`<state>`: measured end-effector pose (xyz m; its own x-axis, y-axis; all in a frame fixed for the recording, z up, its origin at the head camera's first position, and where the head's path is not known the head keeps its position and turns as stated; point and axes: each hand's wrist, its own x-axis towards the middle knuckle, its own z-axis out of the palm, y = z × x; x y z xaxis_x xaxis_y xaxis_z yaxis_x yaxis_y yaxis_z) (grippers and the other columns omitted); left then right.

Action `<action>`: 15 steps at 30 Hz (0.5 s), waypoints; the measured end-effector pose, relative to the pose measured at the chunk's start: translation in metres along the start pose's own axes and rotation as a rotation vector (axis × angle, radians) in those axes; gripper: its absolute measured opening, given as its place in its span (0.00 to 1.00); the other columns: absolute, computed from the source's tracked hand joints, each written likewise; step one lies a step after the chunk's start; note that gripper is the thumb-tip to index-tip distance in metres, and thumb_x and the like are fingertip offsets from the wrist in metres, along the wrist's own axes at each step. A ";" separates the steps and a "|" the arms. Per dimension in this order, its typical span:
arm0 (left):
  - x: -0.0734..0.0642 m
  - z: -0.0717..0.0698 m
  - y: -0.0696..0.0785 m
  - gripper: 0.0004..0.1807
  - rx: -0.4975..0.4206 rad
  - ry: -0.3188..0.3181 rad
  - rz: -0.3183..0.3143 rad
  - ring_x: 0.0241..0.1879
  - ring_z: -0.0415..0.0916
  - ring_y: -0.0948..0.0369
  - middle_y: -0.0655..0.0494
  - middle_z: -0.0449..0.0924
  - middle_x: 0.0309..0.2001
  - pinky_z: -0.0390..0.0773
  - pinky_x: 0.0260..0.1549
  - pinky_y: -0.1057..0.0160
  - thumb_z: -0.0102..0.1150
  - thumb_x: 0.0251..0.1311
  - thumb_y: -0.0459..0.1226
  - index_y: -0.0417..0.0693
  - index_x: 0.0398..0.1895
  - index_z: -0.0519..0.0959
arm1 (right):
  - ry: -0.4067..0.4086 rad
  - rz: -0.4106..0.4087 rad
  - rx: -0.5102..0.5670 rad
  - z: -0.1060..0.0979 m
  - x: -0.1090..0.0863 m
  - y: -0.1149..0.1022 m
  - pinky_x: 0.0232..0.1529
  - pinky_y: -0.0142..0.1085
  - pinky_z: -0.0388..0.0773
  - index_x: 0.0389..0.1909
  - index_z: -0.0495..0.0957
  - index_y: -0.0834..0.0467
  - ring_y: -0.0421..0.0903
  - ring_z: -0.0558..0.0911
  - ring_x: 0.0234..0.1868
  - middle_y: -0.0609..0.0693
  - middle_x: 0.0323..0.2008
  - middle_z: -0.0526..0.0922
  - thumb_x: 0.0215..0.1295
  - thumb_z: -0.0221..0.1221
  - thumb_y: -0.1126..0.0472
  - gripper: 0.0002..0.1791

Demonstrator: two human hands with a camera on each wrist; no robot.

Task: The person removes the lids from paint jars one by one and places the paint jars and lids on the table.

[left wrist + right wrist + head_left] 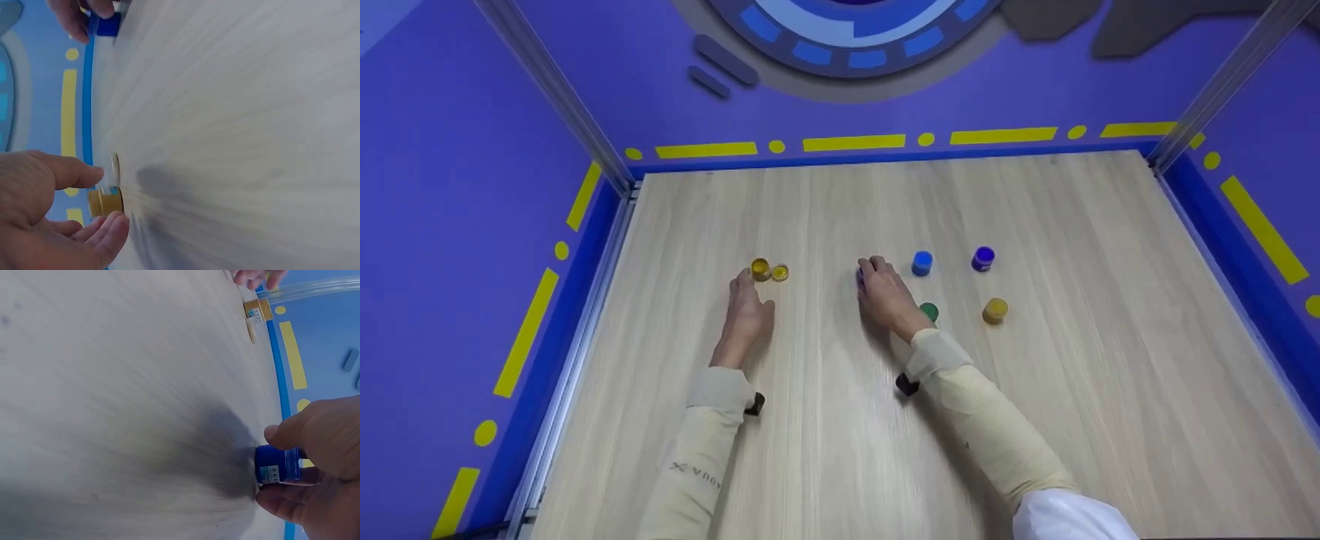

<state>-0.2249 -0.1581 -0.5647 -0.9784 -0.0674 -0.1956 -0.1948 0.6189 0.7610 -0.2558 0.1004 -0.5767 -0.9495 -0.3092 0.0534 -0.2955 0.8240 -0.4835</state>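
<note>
On the left of the head view, an uncapped yellow paint jar [760, 269] stands with its round lid [780, 272] lying right beside it. My left hand [744, 315] is just in front of this jar, thumb and fingers spread apart, as the left wrist view also shows. Near the middle of the table, my right hand [889, 296] grips a small dark blue-purple paint jar [273, 464] between thumb and fingers. That jar is upright, its base at the tabletop and a label on its side; in the head view the hand covers most of it.
Right of my right hand stand a blue jar [922, 263], a purple jar [983, 259] and a yellow jar [994, 310]. A green jar [929, 312] is partly hidden behind my right wrist. Blue-purple panels [840, 120] wall in the wooden table [825, 420].
</note>
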 end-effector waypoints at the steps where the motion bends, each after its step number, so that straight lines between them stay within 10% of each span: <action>1: -0.003 0.002 0.002 0.40 0.008 0.014 0.025 0.76 0.52 0.43 0.34 0.51 0.75 0.57 0.73 0.48 0.50 0.74 0.30 0.34 0.81 0.42 | 0.007 -0.002 -0.002 0.000 -0.002 0.000 0.63 0.52 0.73 0.70 0.67 0.69 0.63 0.75 0.63 0.68 0.64 0.71 0.78 0.53 0.66 0.24; 15: -0.056 0.042 0.019 0.33 0.015 -0.026 0.193 0.57 0.73 0.49 0.39 0.69 0.62 0.76 0.55 0.50 0.61 0.69 0.30 0.34 0.74 0.62 | -0.050 -0.128 -0.139 0.002 -0.049 -0.017 0.53 0.46 0.81 0.60 0.74 0.72 0.60 0.81 0.53 0.67 0.53 0.77 0.75 0.51 0.75 0.16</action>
<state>-0.1710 -0.1099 -0.5649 -0.9953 0.0738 -0.0633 -0.0026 0.6302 0.7764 -0.2040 0.1004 -0.5733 -0.8980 -0.4357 0.0613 -0.4282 0.8333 -0.3497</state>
